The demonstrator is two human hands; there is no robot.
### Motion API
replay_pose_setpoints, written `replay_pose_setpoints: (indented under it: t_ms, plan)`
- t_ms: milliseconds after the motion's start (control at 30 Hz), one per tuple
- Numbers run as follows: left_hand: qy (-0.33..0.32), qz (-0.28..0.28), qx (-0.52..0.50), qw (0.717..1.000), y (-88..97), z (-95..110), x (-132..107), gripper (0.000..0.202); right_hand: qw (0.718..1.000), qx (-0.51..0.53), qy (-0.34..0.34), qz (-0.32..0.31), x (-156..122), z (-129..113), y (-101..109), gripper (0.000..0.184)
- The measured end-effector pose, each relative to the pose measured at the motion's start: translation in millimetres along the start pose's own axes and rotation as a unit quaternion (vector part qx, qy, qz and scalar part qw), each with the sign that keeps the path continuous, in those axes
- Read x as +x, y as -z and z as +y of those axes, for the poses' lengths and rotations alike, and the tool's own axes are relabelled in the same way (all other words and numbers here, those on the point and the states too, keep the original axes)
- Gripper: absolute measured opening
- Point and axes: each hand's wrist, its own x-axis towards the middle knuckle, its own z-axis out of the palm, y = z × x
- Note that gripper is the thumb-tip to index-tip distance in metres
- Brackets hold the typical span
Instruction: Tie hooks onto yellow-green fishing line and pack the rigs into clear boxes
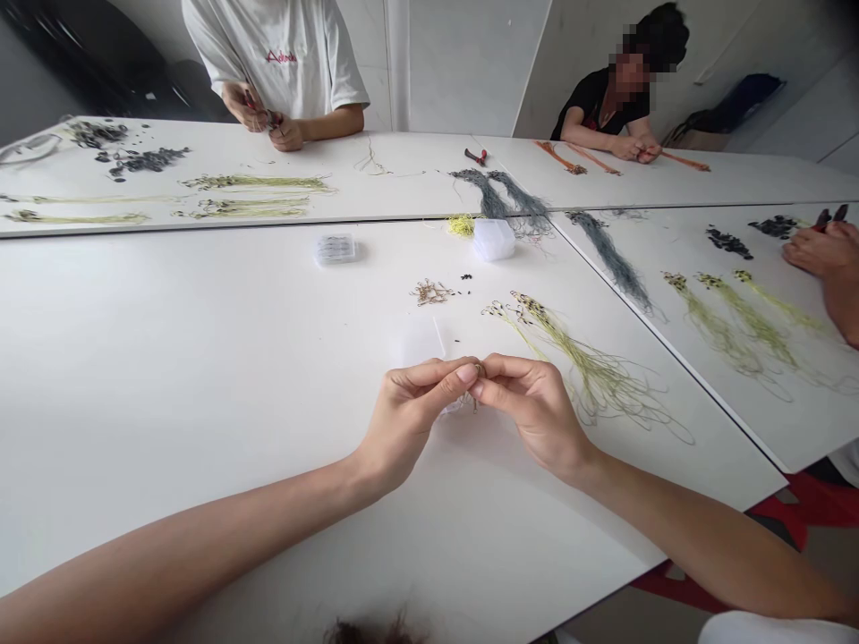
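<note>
My left hand (411,407) and right hand (539,407) are pinching a tiny metal piece (479,368) between closed fingertips (465,373), holding it by a clear box (421,343); yellow-green threads (591,356) are lying beside my right hand.

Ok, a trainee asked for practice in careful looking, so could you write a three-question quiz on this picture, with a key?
1. True or false: the left hand and right hand meet at a small item.

2. Which colour are the cords lying nearest the right hand?
A) orange
B) yellow-green
C) dark grey

3. Fill in: the white box stands beside a small ______ heap.

Key: 1 true; 2 B; 3 yellow.
</note>
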Motion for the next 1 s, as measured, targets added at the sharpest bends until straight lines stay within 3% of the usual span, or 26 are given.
replay_pose_setpoints:
  t_ms: [233,567,1000]
  plan:
    - [0.004,0.058,0.025,0.998,5.7,1.7,0.2,0.015,1.000,0.020,-0.013,0.014,2.2,-3.5,2.1,0.010]
    - [0.077,-0.067,-0.020,0.995,1.9,3.1,1.3,0.028,0.997,0.068,-0.035,0.010,5.9,-0.8,7.3,0.014]
    - [0.083,-0.063,-0.005,0.995,4.1,1.3,2.4,0.020,0.997,0.077,-0.031,0.010,6.5,-0.2,6.1,0.014]
